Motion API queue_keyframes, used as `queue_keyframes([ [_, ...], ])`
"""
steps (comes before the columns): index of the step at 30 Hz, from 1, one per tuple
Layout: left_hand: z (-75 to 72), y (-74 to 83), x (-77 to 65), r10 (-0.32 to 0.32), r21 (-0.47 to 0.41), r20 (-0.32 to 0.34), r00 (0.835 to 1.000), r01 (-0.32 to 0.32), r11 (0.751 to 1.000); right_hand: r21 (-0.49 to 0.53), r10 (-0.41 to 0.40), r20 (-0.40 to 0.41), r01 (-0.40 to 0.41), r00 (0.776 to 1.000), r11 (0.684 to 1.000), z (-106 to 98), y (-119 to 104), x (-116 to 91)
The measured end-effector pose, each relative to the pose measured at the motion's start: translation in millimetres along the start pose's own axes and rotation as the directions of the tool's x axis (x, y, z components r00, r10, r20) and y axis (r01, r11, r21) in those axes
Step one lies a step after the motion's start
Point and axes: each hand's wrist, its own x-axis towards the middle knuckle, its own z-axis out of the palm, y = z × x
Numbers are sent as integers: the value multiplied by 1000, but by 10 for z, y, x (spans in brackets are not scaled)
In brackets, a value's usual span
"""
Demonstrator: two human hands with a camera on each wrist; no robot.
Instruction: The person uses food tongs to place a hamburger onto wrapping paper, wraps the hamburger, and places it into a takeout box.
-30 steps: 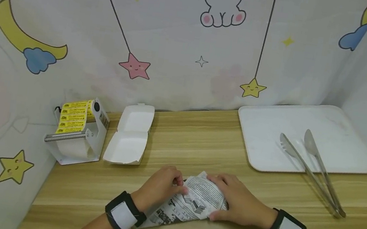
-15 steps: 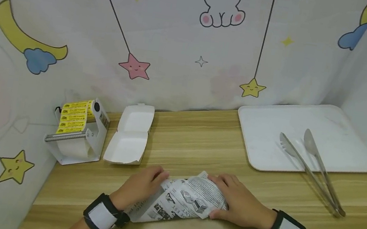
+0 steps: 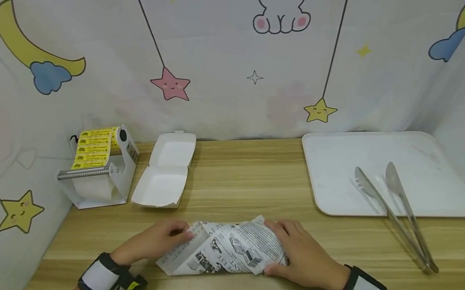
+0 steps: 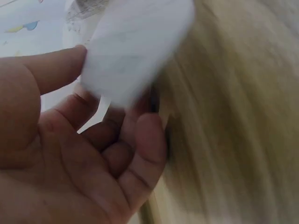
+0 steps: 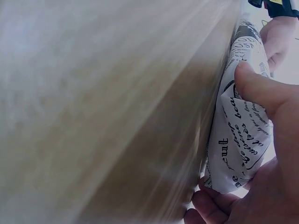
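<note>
A bundle of newsprint-patterned wrapping paper [image 3: 236, 247] lies on the table, rounded at its right end and flat at its left. What it wraps is hidden. My left hand [image 3: 155, 239] pinches the loose flap at the left end. In the left wrist view, the pale inner side of that paper flap [image 4: 135, 46] shows between the thumb [image 4: 60, 67] and the fingers. My right hand [image 3: 310, 258] holds the rounded end, its thumb along the near side. Seen from the right wrist, the fingers curl round the printed paper's folded end [image 5: 238, 144].
An open white takeaway box [image 3: 160, 184] stands behind the left hand. Left of it is a dispenser [image 3: 124, 169] with a roll of yellow labels [image 3: 92, 147]. At the back right, metal tongs [image 3: 404, 223] lie partly across a white tray [image 3: 330, 178].
My left hand has slid leftward from the middle of the bundle to its left end, and the flap there now lifts and folds up. My right hand stays in place.
</note>
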Motion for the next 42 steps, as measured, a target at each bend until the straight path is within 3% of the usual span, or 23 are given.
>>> queue_keyframes([
  [3,-21,20,-22,-44,-173,52,998,52,983,-7,-9,-14,9,1000,1000,-3,-10,2],
  [5,-28,36,-39,-75,-304,86,993,98,948,-19,-13,-18,13,1000,1000,-2,-14,5],
  [7,-33,44,-55,-79,-431,115,990,122,894,-28,-16,-17,16,1000,999,-2,-17,9],
  [8,-34,46,-60,-61,-502,131,989,120,857,-34,-17,-17,17,1000,999,-1,-18,10],
  [10,-35,36,-65,-19,-643,154,988,115,757,-37,-19,-19,18,1000,999,3,-16,11],
  [12,-32,14,-68,42,-774,168,985,106,625,-38,-19,-22,18,1000,999,9,-11,8],
  [15,-15,-30,-75,142,-898,159,977,83,433,-37,-16,-28,15,999,999,25,-4,6],
  [17,4,-59,-83,196,-935,143,970,67,349,-41,-10,-25,9,1000,999,33,-1,8],
  [18,16,-67,-84,213,-941,134,968,58,333,-42,-9,-25,8,1000,999,36,-1,11],
  [20,45,-71,-80,212,-936,115,970,35,349,-48,-6,-24,5,1000,999,45,6,16],
  [21,64,-68,-74,201,-926,110,973,27,377,-53,-6,-23,4,1000,999,48,8,18],
  [25,169,-16,-49,118,-827,48,992,-27,562,-56,-9,-36,7,999,998,57,13,24],
  [28,275,46,-15,84,-730,-36,996,-84,678,-54,-18,-51,16,999,998,55,7,23],
  [30,347,91,27,67,-655,-112,991,-125,746,-59,-23,-57,19,998,998,51,4,22],
  [33,450,166,108,34,-581,-241,970,-172,795,-65,-20,-58,16,998,998,47,4,19],
  [36,541,249,181,2,-601,-334,943,-214,770,-68,-16,-57,12,998,998,53,6,19],
  [37,568,278,202,3,-622,-353,936,-237,747,-68,-17,-58,13,998,998,56,6,19],
  [42,672,408,282,99,-595,-435,895,-368,714,-69,-25,-68,21,997,997,70,6,19],
])
